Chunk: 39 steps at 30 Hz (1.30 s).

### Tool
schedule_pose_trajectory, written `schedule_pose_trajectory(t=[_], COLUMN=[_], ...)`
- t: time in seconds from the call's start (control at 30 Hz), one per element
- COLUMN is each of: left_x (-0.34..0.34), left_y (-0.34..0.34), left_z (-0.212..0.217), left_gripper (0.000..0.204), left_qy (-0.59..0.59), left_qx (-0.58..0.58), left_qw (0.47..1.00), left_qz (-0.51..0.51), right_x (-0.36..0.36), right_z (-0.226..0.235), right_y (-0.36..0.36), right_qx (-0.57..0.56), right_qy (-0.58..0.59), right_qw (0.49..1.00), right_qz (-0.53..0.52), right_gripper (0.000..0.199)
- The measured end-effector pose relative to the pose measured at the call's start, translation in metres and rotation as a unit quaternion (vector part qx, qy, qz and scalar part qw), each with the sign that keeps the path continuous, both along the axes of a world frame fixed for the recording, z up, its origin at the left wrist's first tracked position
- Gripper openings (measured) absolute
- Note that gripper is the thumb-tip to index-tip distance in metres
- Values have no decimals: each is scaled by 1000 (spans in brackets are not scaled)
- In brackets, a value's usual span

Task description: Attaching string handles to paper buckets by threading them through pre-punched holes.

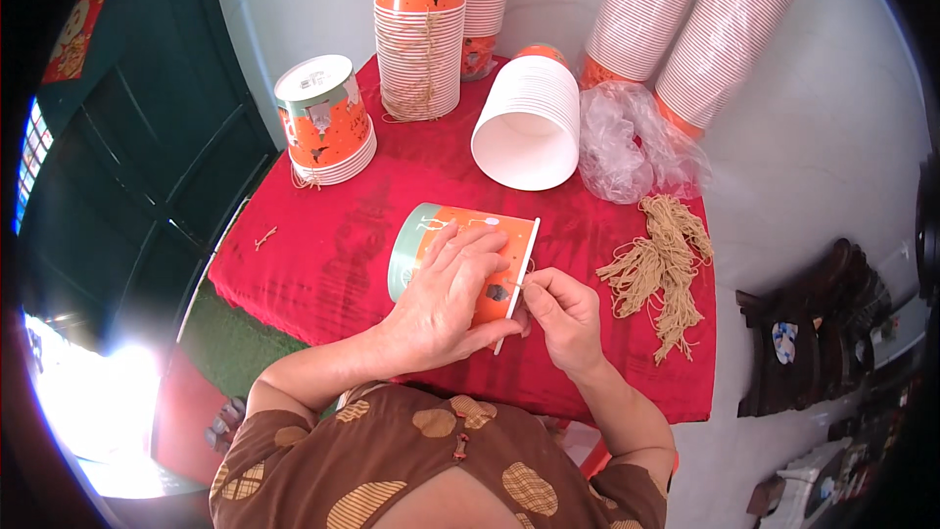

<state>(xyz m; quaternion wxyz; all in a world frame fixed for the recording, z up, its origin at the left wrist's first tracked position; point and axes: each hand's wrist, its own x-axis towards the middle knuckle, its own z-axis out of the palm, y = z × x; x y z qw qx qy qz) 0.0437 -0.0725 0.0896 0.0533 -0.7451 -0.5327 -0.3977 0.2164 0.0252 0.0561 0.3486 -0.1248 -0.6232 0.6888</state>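
A printed orange and green paper bucket (409, 247) lies on its side on the red-covered table, its white rim facing right. My left hand (446, 302) rests over its side, fingers spread across the print and thumb near the rim, holding it. My right hand (566, 321) is closed at the rim, thumb and forefinger pinching a thin tan string (530, 270) there. Part of the string is hidden by my fingers. To the right of my right hand lies a loose bundle of tan strings (664, 269).
Behind, a nested stack of white buckets (524, 127) lies open end forward. A short upside-down stack (325, 132) stands left, a taller one (419, 64) beyond it. Leaning tall stacks (729, 29) and crumpled plastic bags (632, 142) occupy the back right. A string scrap (265, 238) lies left.
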Motion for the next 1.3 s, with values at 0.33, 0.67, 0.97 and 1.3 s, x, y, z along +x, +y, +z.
schedule_pose_trajectory(t=[0.33,0.67,0.97,1.3], left_x=[5,6,8,10], left_y=[-5,3,6,9], left_z=[2,0,-2,-6], left_gripper=[56,28,19,17], left_qy=[-46,-80,-96,-131], left_qx=[-6,27,48,59], left_qw=[999,996,994,989], left_qz=[-4,-27,-28,-31], right_x=[3,2,3,2], right_z=[3,3,-4,-4], right_y=[-5,-9,-7,-4], right_qx=[-4,-11,-13,-4], right_qy=[-9,-10,16,-36], right_qw=[1000,1000,999,998], right_qz=[8,16,27,56], right_gripper=[14,13,9,10])
